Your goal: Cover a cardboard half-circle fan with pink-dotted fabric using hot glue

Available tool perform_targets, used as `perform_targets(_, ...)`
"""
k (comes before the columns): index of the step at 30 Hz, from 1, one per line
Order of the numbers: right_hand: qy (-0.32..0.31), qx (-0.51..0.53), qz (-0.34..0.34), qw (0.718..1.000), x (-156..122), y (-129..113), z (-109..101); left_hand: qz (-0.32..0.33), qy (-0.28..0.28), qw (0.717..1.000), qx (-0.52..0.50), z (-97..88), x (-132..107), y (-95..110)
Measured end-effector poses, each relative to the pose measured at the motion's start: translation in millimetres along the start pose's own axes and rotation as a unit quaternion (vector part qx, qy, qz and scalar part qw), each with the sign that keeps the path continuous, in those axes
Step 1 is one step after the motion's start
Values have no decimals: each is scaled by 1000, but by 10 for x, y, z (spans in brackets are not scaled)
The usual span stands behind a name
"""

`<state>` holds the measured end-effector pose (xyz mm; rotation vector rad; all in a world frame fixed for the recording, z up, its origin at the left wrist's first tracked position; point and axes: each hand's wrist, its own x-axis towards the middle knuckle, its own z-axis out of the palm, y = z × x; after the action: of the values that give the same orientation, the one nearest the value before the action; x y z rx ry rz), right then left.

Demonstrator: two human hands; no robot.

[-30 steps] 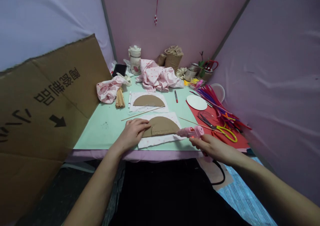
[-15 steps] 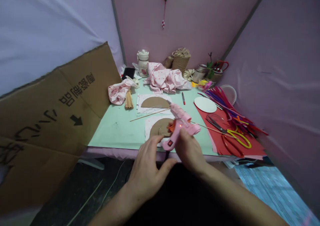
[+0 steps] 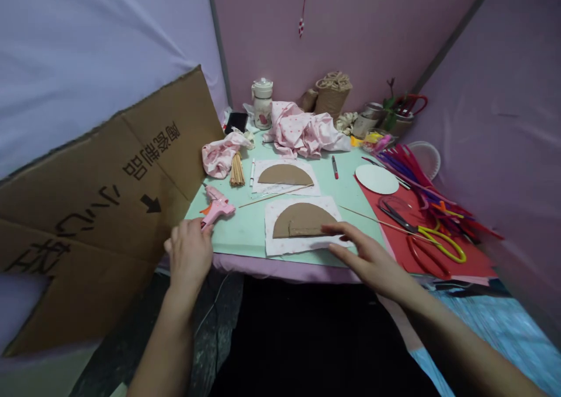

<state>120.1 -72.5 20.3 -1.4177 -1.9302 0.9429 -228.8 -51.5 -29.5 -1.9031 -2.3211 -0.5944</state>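
My left hand [image 3: 190,254] is closed round the handle of a pink glue gun [image 3: 219,204] at the left front of the table. My right hand [image 3: 363,256] has its fingers apart over the right end of the nearer cardboard half-circle [image 3: 302,218]; whether a fingertip touches it I cannot tell. That half-circle lies on a piece of white spotted cloth [image 3: 280,246], with a thin line of glue or a cut mark along its lower part. Behind it, a second cardboard half-circle [image 3: 284,174] lies on another cloth piece, with a thin wooden stick [image 3: 276,195] in front.
A large cardboard sheet [image 3: 131,169] leans at the left. Red paper [image 3: 394,233] on the right bears yellow-handled scissors [image 3: 442,242], red-handled pliers [image 3: 427,256] and a white disc [image 3: 377,179]. Bundled sticks [image 3: 237,170], crumpled pink cloth [image 3: 302,131] and a bottle [image 3: 262,104] stand further back.
The glue gun has gone from my right hand to my left and moved down to the table's left side. My right hand has shifted right, fingers now apart near the nearer half-circle.
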Motion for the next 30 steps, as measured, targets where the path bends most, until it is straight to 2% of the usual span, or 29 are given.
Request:
perform_targets(3, 76, -117, -61, 988, -97, 372, -202, -17, 15, 1000, 9, 47, 19, -57)
perform_targets(5, 105, -201, -105, 968, -135, 598, -267, -15, 57, 998, -8, 27, -34, 11)
perform_targets(7, 124, -278, -141, 942, -151, 759, -279, 39, 104, 993, -42, -4, -136, 160)
perform_targets(8, 128, -306, -157, 930, -148, 807, -268, 92, 116, 987, -64, -12, -198, 258)
perform_targets(10, 123, -342, -187, 913, -124, 845, -226, 236, 76, 963, -107, 8, -321, 478)
perform_targets(12, 113, -359, -216, 901, -82, 829, -173, 322, 23, 938, -123, 74, -409, 682)
perform_targets(14, 109, -371, -238, 891, -36, 794, -125, 344, 5, 929, -134, 157, -439, 823)
perform_targets(17, 113, -380, -258, 881, 10, 763, -77, 342, 4, 928, -148, 243, -409, 888)
perform_targets(19, 120, -370, -252, 886, 24, 761, -57, 345, -2, 926, -154, 256, -381, 874)
perform_targets(23, 137, -306, -198, 921, 40, 775, -26, 365, -17, 916, -166, 241, -346, 854)
perform_targets(30, 135, -182, -133, 965, 137, 786, -3, 359, -29, 902, -237, 304, -187, 944)
